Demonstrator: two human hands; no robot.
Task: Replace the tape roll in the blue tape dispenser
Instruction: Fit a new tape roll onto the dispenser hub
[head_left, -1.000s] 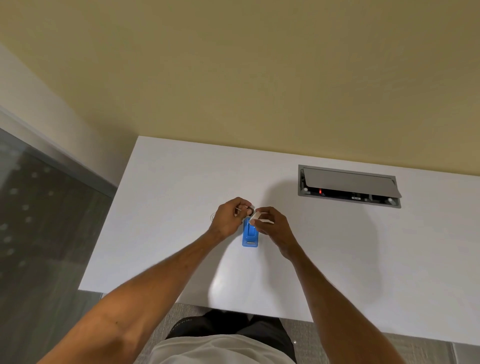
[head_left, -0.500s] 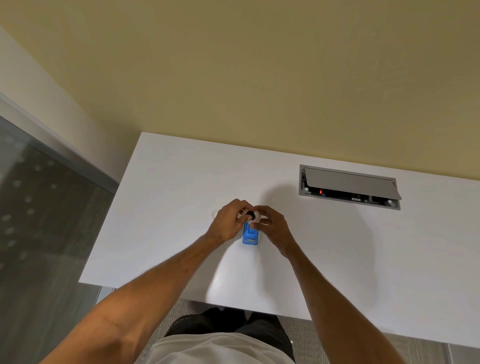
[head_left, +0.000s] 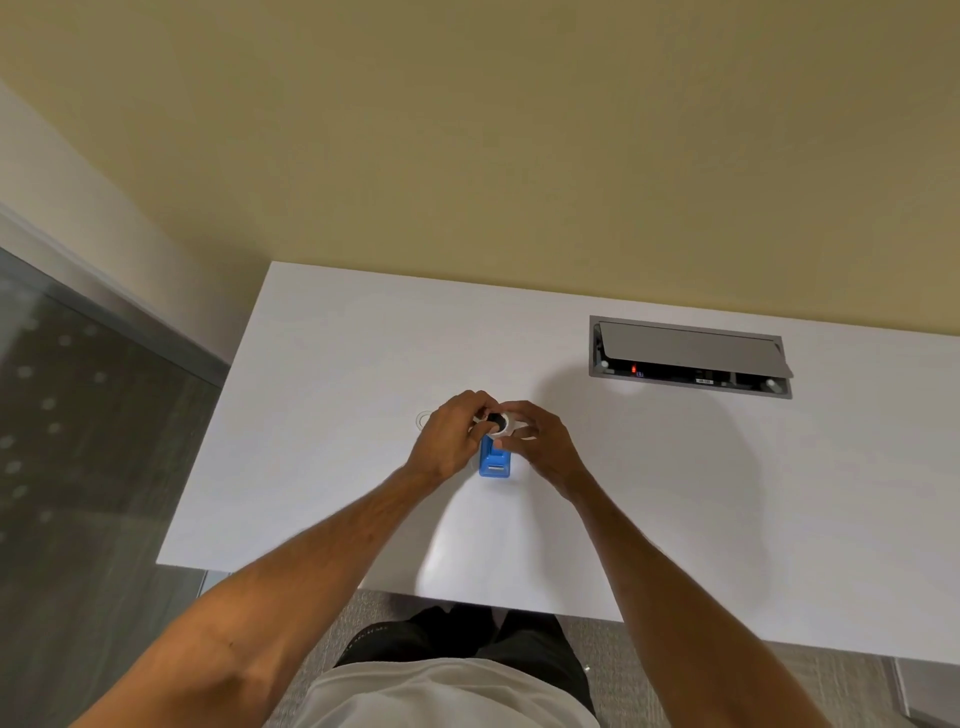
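Observation:
A small blue tape dispenser (head_left: 496, 462) stands on the white table (head_left: 337, 415), its near end towards me. Just above its far end, a white tape roll with a dark core (head_left: 500, 422) is pinched between both hands. My left hand (head_left: 451, 434) grips the roll from the left. My right hand (head_left: 537, 441) grips it from the right, fingers curled around its rim. A faint clear ring (head_left: 423, 420), perhaps another roll, lies flat on the table just left of my left hand. The dispenser's far half is hidden by my fingers.
A grey cable hatch (head_left: 688, 356) with its lid tilted open is set into the table at the back right. The table's left edge (head_left: 208, 431) drops to a grey floor. A yellow wall stands behind the table.
My hands have closed together over the dispenser's far end. The roll has turned so its dark core faces up.

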